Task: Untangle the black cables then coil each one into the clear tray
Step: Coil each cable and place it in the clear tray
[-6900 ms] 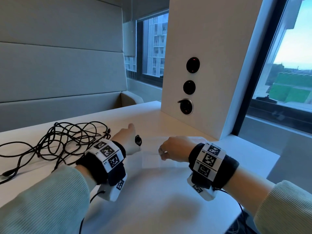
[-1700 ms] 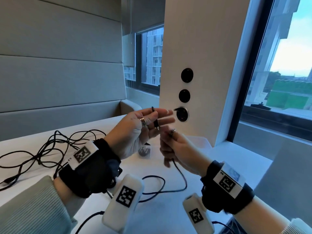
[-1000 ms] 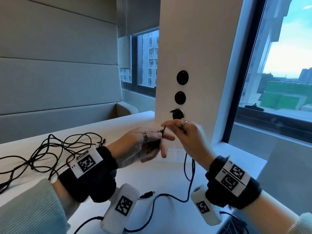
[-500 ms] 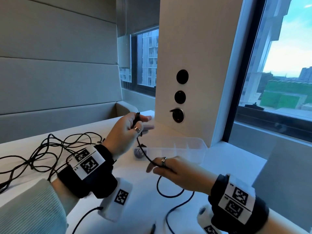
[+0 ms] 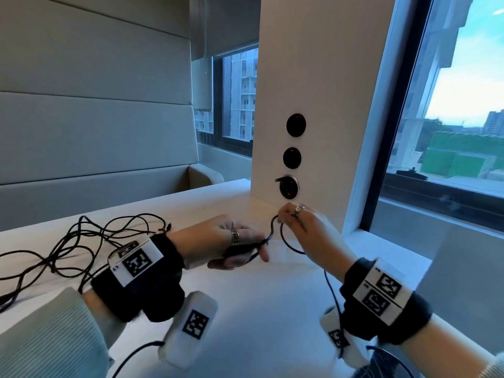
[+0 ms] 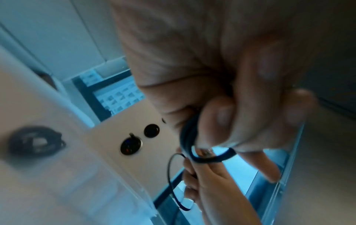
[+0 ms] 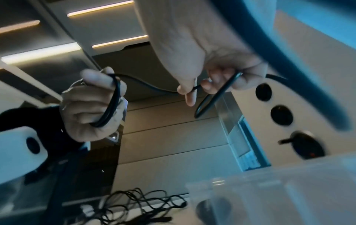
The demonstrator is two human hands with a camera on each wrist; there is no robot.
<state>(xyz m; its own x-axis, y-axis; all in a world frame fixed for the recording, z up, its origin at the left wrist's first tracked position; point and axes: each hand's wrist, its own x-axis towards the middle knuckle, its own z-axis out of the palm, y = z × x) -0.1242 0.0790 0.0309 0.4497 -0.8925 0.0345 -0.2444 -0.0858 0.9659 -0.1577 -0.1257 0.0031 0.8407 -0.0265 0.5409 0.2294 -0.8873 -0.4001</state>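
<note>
One black cable runs between my two hands above the table. My left hand holds several loops of it wound round its fingers, seen as a coil in the right wrist view and as a coil in the left wrist view. My right hand pinches the free strand just right of the coil, and the rest hangs down past my right wrist. The tangled black cables lie on the table at the left. The clear tray holds one coiled cable; my hands mostly hide the tray in the head view.
A white pillar with three round black sockets stands right behind my hands. Windows flank it and a grey padded wall runs along the left. The white table ends close at the right, by the window.
My left hand has come down from chest height to just above the table. My right hand has risen from low near the table up to the left fingers, bringing the cable strand with it.
</note>
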